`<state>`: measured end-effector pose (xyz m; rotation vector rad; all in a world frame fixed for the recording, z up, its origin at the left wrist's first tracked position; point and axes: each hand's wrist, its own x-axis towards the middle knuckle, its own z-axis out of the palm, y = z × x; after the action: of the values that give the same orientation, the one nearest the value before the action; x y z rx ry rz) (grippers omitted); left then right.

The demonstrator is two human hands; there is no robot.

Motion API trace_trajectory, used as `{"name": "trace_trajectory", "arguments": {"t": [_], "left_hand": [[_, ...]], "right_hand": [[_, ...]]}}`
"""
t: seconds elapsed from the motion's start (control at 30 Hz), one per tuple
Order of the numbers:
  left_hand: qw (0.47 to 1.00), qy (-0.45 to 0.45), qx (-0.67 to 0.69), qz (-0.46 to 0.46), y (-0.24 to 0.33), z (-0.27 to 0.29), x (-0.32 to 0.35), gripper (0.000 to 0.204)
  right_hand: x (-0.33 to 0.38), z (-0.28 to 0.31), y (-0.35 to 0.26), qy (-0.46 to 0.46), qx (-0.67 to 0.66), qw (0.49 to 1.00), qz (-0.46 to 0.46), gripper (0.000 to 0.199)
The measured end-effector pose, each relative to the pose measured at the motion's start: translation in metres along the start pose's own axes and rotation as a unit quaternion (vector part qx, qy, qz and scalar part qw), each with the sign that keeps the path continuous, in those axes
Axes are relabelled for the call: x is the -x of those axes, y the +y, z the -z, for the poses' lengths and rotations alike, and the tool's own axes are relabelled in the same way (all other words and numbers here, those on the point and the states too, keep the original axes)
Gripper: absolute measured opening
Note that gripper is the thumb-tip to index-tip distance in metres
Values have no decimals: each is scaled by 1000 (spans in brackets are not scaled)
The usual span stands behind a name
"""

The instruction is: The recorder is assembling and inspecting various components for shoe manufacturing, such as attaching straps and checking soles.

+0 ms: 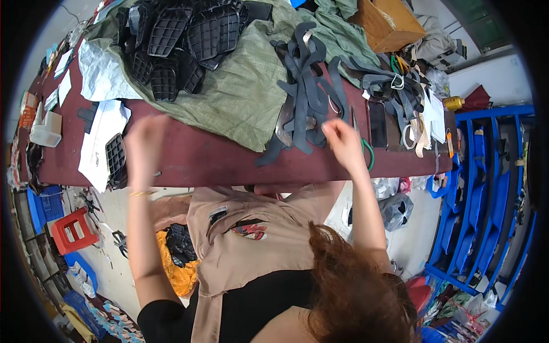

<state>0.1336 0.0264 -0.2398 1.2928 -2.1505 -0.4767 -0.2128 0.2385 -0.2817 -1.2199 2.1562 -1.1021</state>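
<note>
My left hand (147,143) is raised over the left part of the table and smeared by motion, so its fingers do not show clearly. Beside it a black ribbed plastic pad (116,155) rests on white paper sheets (94,151). My right hand (342,143) has its fingers curled together at the edge of a heap of dark grey straps (306,94); anything in them is hidden. Scissors with green handles (368,154) lie just right of that hand. At the back left, many more black ribbed pads (171,31) are piled on a green woven sack (240,94).
A dark phone (377,123) and a tape roll (409,136) lie at the table's right. A wooden box (392,26) stands at the back. Blue shelving (474,188) rises on the right. On the floor at left is a red stool (74,230); an orange bag (178,263) lies near me.
</note>
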Motion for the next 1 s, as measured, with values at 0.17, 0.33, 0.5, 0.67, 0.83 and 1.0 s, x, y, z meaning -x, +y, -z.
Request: {"name": "trace_trajectory", "arguments": {"t": [0.17, 0.33, 0.5, 0.67, 0.83, 1.0], "left_hand": [[951, -186, 158, -188, 118, -127, 0, 13], [940, -149, 252, -177, 158, -134, 2, 13], [840, -270, 470, -39, 142, -126, 16, 30], [583, -267, 726, 246, 163, -131, 14, 53], [507, -182, 807, 242, 161, -96, 1, 53], [495, -149, 830, 209, 151, -79, 4, 59]], "right_hand": [[-120, -50, 2, 125, 167, 978, 31, 38], [-135, -46, 16, 107, 5, 990, 88, 26], [-36, -2, -64, -185, -379, 906, -31, 16], [-7, -2, -56, -239, -326, 911, -76, 18], [27, -38, -55, 97, -168, 975, 106, 15], [-11, -84, -108, -123, -706, 693, -82, 42]]}}
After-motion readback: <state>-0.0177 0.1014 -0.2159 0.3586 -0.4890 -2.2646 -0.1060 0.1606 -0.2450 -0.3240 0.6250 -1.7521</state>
